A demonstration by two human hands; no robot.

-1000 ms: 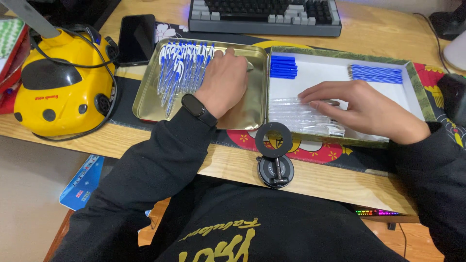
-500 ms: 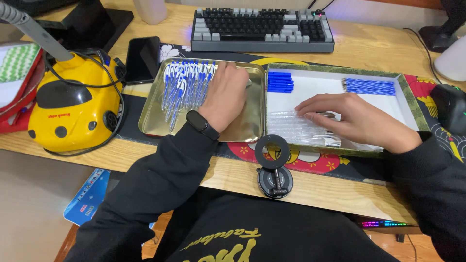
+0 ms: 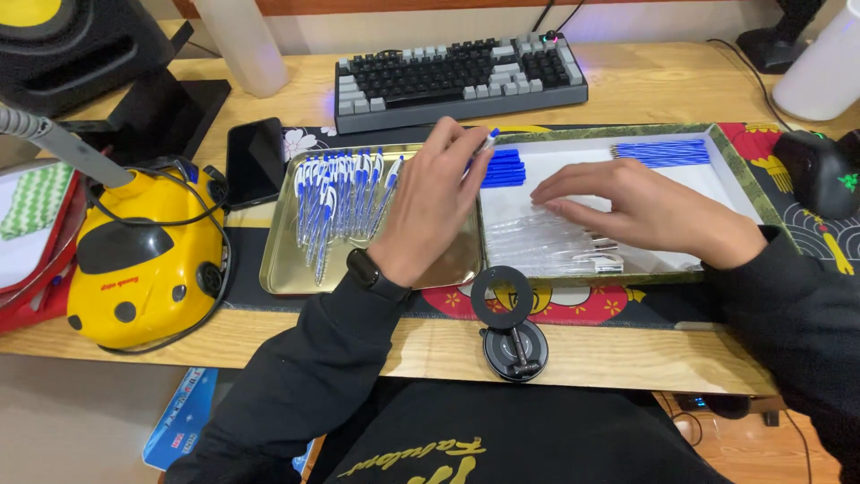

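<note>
left hand (image 3: pixel 430 204): yours, raised over the metal tray (image 3: pixel 285 269), fingers pinching one white-and-blue pen (image 3: pixel 485 144) at the tray's right edge
right hand (image 3: pixel 647 211): flat, palm down on the clear tubes (image 3: pixel 546 246) in the white box (image 3: pixel 717 184); grip probably loose, hard to see
pens (image 3: pixel 345 193): piled in tray's left half
blue refills (image 3: pixel 665 152): box's far corner
keyboard (image 3: pixel 457 76): behind both

Home desk w/ keyboard (image 3: pixel 460 79), phone (image 3: pixel 254 161)
</note>
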